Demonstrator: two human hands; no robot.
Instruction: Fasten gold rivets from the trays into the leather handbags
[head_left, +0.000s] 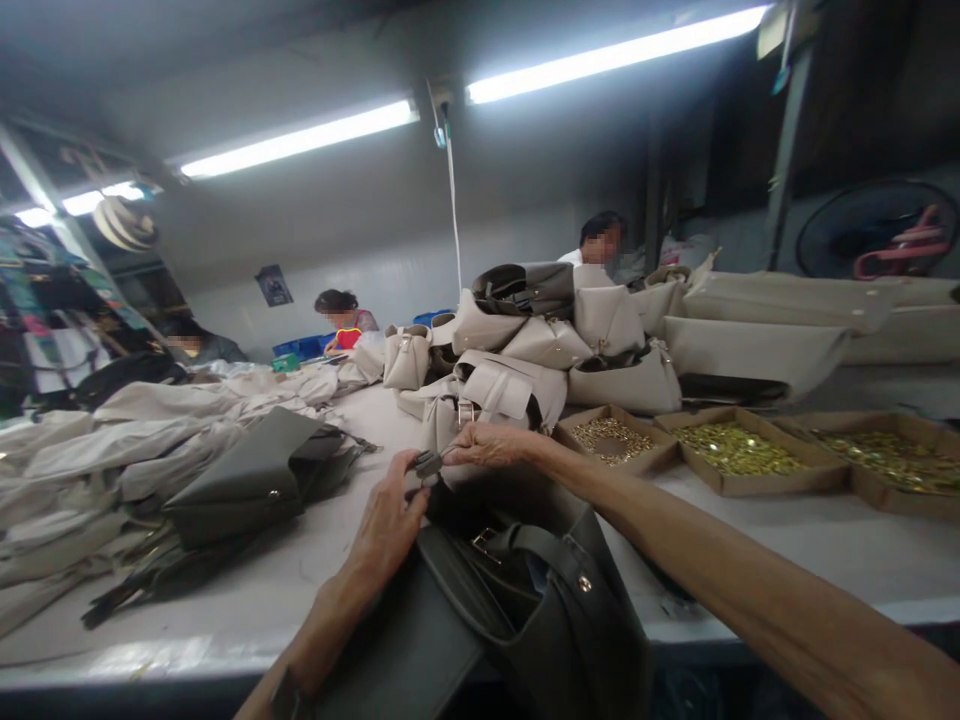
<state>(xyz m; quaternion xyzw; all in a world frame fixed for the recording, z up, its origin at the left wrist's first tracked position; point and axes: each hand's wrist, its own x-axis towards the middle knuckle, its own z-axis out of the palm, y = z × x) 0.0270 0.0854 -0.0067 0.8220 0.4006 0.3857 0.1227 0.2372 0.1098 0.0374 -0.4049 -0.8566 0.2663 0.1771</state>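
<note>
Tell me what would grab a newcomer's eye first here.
First, the two bare hands, left and right, meeting at a small metal fitting above the dark olive handbag at bottom centre. To the right, shallow cardboard trays of small gold-coloured parts line the bench. Behind them rises a heap of cream handbags.

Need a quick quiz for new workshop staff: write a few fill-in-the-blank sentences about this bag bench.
The left hand and right hand both pinch a small ____ fitting above a dark handbag.

The shallow cardboard trays of gold-coloured parts on the right number ____.

A co-worker in the background sits next to ____ plastic crates.

Missing words: metal; three; blue.
</note>
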